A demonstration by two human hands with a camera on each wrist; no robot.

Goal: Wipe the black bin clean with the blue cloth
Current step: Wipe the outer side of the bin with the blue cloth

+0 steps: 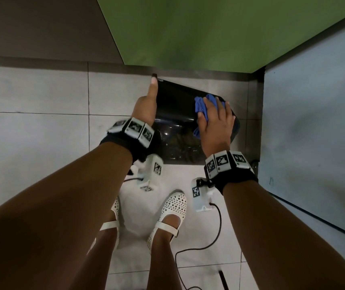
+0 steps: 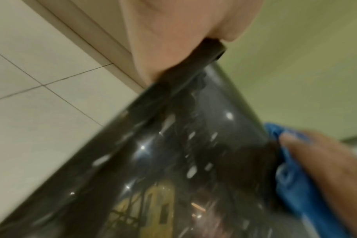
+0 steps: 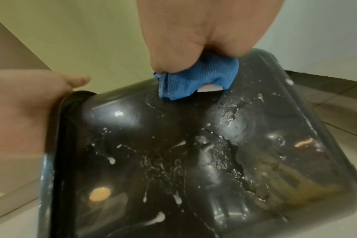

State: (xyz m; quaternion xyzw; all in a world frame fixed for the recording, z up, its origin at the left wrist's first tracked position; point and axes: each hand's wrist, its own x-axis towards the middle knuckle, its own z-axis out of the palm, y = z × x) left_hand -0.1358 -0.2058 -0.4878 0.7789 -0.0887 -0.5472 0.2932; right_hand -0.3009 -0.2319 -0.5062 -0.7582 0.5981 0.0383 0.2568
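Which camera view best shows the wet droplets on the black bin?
The right wrist view: droplets speckle the bin sharply below the blue cloth. The left wrist view blurs them; the head view shows mostly glossy reflections.

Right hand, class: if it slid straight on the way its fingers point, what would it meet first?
The right hand presses the cloth on the bin. Its fingers point past the bin's far edge toward the green wall; beyond the cloth, that wall's base probably comes first, though depth is unclear.

No readable text anywhere (the wrist bands [image 1: 135, 130] carry only black-and-white marker patterns).
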